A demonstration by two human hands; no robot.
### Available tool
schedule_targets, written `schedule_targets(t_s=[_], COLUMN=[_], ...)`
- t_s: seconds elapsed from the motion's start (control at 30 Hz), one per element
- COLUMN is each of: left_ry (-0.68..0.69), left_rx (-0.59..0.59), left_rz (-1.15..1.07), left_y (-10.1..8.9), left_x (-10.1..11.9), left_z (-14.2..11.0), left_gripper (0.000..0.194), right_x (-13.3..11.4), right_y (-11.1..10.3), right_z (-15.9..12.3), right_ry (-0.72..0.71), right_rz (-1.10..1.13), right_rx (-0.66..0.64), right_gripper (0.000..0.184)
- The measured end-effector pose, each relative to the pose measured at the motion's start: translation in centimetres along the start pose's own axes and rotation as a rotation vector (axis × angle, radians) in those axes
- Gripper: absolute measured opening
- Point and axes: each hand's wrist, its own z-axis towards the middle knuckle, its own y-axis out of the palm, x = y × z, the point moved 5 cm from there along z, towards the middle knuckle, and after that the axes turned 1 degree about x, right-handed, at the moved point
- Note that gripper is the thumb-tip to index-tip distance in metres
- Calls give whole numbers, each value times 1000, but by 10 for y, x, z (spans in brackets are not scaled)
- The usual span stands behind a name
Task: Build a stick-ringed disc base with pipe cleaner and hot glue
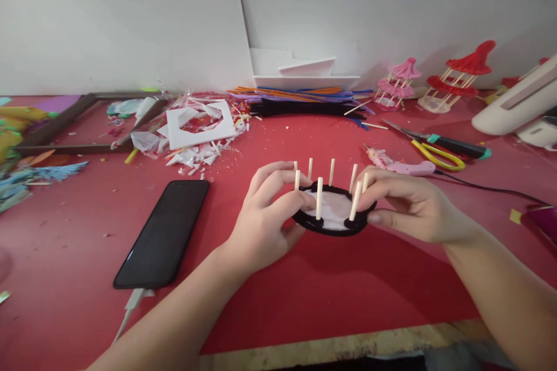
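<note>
Between my two hands, above the red table, is a round white disc (334,208) edged with black fuzzy trim, with several short wooden sticks (319,198) standing up around its rim. My left hand (270,208) grips the disc's left edge, its thumb over the rim and its fingers around the far side. My right hand (404,203) pinches the right edge near two of the sticks. Part of the rim is hidden behind the fingers of both hands.
A black phone (163,235) with a cable lies left. Foam scraps and a white cut-out frame (200,124) sit behind it. Pipe cleaners (304,105) lie at the back. To the right are a pink glue gun (398,165), scissors (437,155) and small red and pink stick models (456,78).
</note>
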Motion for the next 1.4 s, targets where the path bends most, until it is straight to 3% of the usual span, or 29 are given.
schedule_targets(t_s=[0.3, 0.5, 0.77, 1.0, 1.4], left_ry=[-6, -21, -51, -88, -16], left_rx=[93, 95, 113, 135, 207], left_rz=[134, 177, 239, 265, 277], left_y=[-4, -4, -4, -6, -12], left_x=[-1, 0, -1, -5, 2], left_z=[4, 3, 1, -1, 1], left_gripper=[24, 21, 26, 29, 24], right_x=[4, -1, -23, -28, -37], right_y=[1, 5, 16, 26, 22], right_z=[1, -4, -2, 3, 3], right_ry=[-5, 9, -168, -94, -100], right_rz=[-270, -392, -682, -717, -553], right_rx=[135, 219, 451, 401, 390], right_gripper=[33, 37, 38, 12, 10])
